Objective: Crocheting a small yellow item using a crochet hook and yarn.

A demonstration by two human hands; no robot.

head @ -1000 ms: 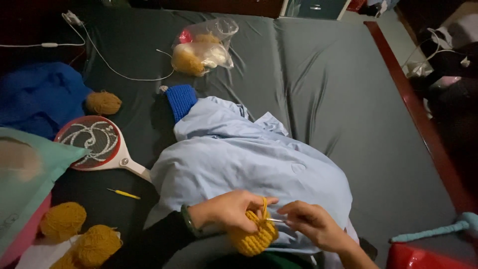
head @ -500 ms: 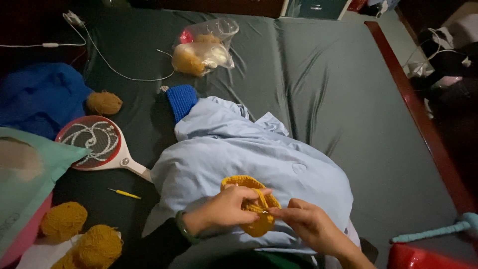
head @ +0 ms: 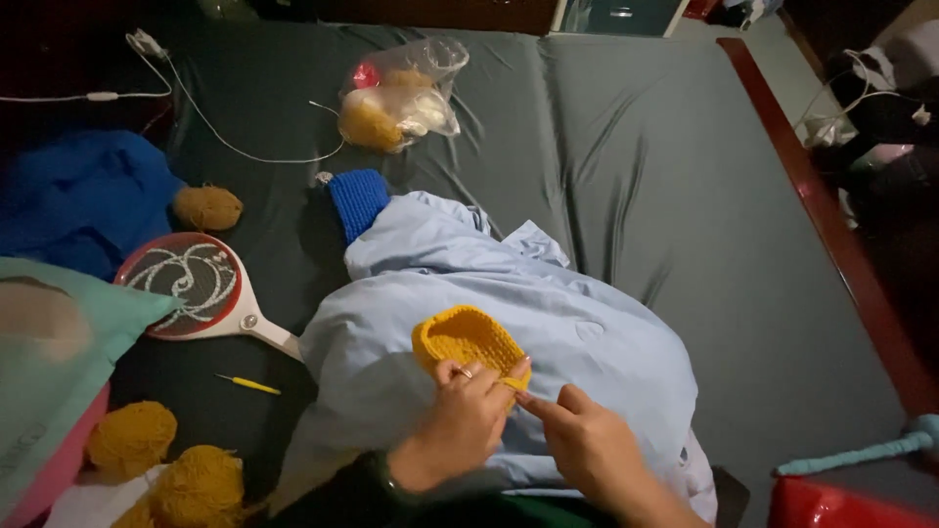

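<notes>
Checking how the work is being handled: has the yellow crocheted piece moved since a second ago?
Yes. The yellow crocheted piece has come up from under the hands, farther onto the light blue cloth, toward the blue knitted piece.

We see a bed (head: 685, 196) with a dark sheet; on it lie a racket-shaped swatter (head: 191, 288) at left, a plastic bag (head: 401, 93) at top, and a pale blue cloth (head: 489, 323) in the centre.

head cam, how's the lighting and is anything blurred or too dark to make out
Head view: dim overall, light falling mostly on the pale blue cloth and yellow crocheted piece; top left corner and right edge sink into near black; both hands, left and right, are slightly soft from motion; plastic bag shows mild glare.
</notes>
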